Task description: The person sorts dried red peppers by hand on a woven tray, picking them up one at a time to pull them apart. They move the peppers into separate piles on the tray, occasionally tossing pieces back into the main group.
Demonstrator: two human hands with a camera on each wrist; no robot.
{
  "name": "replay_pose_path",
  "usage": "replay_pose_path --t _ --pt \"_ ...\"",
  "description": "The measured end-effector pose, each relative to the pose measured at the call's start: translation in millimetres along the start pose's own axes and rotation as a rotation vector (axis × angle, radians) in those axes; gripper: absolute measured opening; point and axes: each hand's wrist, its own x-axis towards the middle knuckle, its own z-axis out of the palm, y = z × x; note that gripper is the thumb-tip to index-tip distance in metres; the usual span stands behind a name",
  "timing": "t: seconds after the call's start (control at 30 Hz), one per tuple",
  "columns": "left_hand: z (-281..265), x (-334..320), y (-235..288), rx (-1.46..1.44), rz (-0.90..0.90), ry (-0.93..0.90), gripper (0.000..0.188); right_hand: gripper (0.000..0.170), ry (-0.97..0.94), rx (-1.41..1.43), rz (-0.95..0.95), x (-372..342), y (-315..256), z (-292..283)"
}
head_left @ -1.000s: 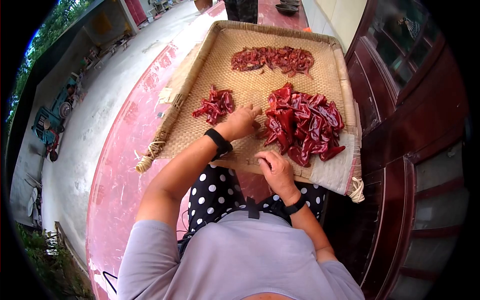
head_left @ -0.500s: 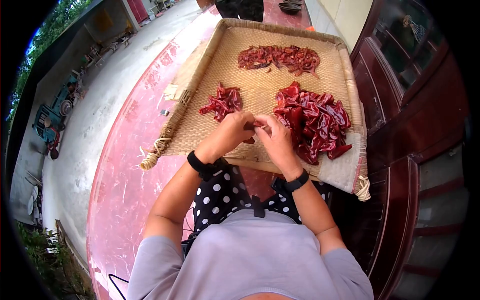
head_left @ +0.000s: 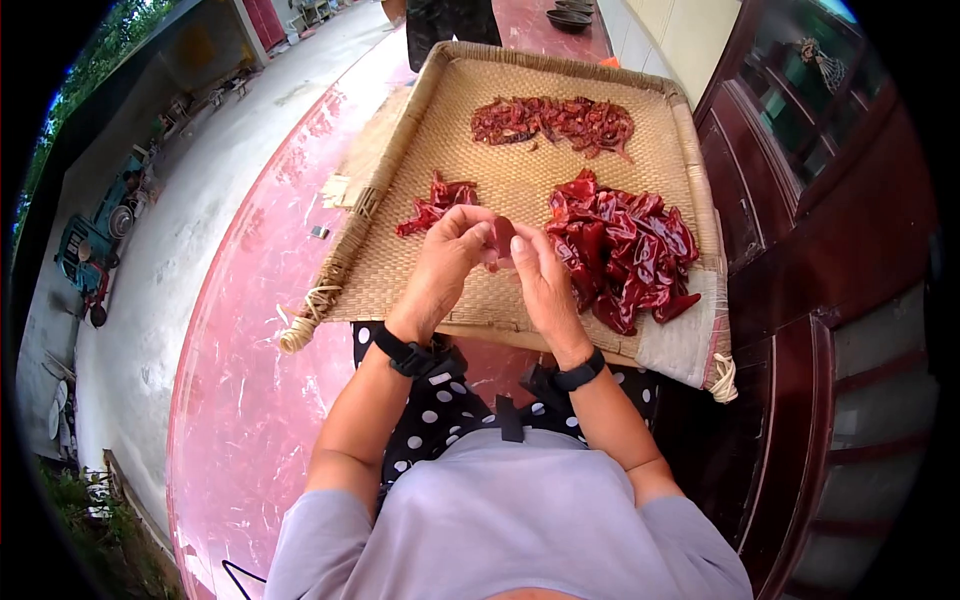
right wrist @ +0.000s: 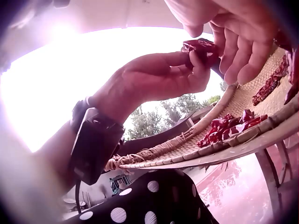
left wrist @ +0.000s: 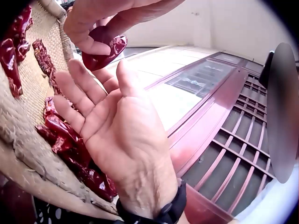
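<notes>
My left hand (head_left: 448, 262) pinches a dark red dried chili pepper (head_left: 502, 236) between thumb and fingers, held up over the near part of a woven tray (head_left: 400, 285). Close to its right, my right hand (head_left: 545, 285) has its thumb beside the pepper. In the left wrist view the right palm (left wrist: 126, 126) is turned up with fingers loosely extended below the pepper (left wrist: 103, 49). To the right lies a large heap of glossy dried chilies (head_left: 625, 250). A smaller heap (head_left: 437, 203) sits left, partly hidden behind the left hand.
A band of smaller, crumpled chili pieces (head_left: 555, 123) lies at the tray's far side. The tray has a raised, bound rim (head_left: 375, 190). A dark wooden door (head_left: 780, 250) stands close on the right. Someone's dark-clothed legs (head_left: 450, 30) show beyond the tray.
My left hand was reaching down between the heaps, and my right hand was at the tray's near edge. Both hands came together; the left now holds a chili pepper up in plain view.
</notes>
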Motion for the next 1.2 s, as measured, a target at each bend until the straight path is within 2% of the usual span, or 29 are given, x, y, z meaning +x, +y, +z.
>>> replay_pose_path --t 0.07,0.17,0.23,0.27,0.33,0.43,0.53,0.57,0.6,0.67,0.73,0.77,0.8,0.83,0.87,0.93,0.97,1.0,1.07,1.1,1.17,1.2 --pt "2.0 8.0 -10.9 -0.131 -0.112 -0.104 0.010 0.033 0.021 0.220 0.070 -4.1 12.7 -3.5" --pt "13.9 10.2 -16.1 -0.010 -0.205 -0.054 0.012 0.030 0.060 0.081 0.167 -8.0 11.3 -23.0" --pt "14.8 15.3 -20.0 0.179 -0.204 -0.023 0.013 0.026 0.113 -0.255 0.065 -8.4 15.8 -36.3" --pt "14.5 17.2 -22.0 0.163 -0.184 0.000 0.014 0.024 0.140 -0.422 0.011 -9.1 16.8 -39.3" --pt "13.3 21.8 -27.1 0.131 -0.147 0.044 0.016 0.021 0.190 -0.529 -0.082 -8.7 9.9 -40.2" --pt "9.7 26.6 -40.4 0.172 0.004 0.010 0.016 0.021 0.210 -0.734 -0.152 0.8 9.2 -42.1" --pt "6.4 24.9 -47.7 0.153 0.113 0.018 0.016 0.025 0.192 -0.795 -0.216 17.8 6.8 -31.2" --pt "4.3 23.9 -49.5 0.152 0.150 0.051 0.017 0.029 0.203 -0.698 -0.222 24.5 5.7 -22.1" --pt "2.3 23.5 -51.5 0.146 0.186 0.089 0.018 0.033 0.184 -0.402 -0.123 28.0 -10.1 -8.7" --pt "4.5 18.7 -45.4 0.325 0.428 0.348 0.025 0.034 0.140 -0.351 -0.246 37.4 -15.1 -6.8" --pt "-6.7 20.2 -36.0 0.699 0.822 0.541 0.028 0.034 0.192 -0.552 -0.274 35.9 -25.5 -20.3" --pt "-9.7 19.6 -33.6 0.673 0.804 0.547 0.029 0.032 0.271 -0.677 -0.331 36.0 -21.0 -32.5" --pt "-12.7 19.2 -32.1 0.649 0.786 0.553 0.029 0.029 0.347 -0.783 -0.296 31.4 -23.1 -41.2" --pt "-15.0 18.3 -32.8 0.624 0.764 0.557 0.029 0.030 0.384 -0.879 -0.163 27.1 -25.3 -51.4" --pt "-16.9 18.2 -35.0 0.495 0.671 0.478 0.030 0.031 0.422 -0.975 -0.028 23.9 -26.1 -57.6" --pt "-17.8 15.8 -37.7 0.236 0.491 0.313 0.030 0.035 0.383 -1.099 0.069 18.4 -19.7 -60.4" --pt "-16.5 13.9 -37.4 0.099 0.362 0.238 0.026 0.038 0.369 -1.155 0.116 16.2 -15.0 -62.2" --pt "-10.9 7.1 -26.8 -0.006 0.262 0.134 0.022 0.039 0.348 -1.201 0.078 15.0 -8.9 -64.3" --pt "-9.3 7.4 -29.4 -0.080 0.105 -0.027 0.019 0.041 0.311 -1.285 0.004 13.5 1.2 -67.6" --pt "-8.7 5.9 -28.7 -0.026 0.060 -0.073 0.017 0.039 0.314 -1.229 0.032 13.7 0.7 -69.6" --pt "-4.7 3.6 -29.8 0.072 0.039 -0.149 0.018 0.037 0.320 -1.115 0.085 13.5 -0.8 -76.2" --pt "-2.4 0.8 -29.5 0.123 0.039 -0.190 0.020 0.035 0.336 -1.090 0.015 12.3 -0.6 -77.1"
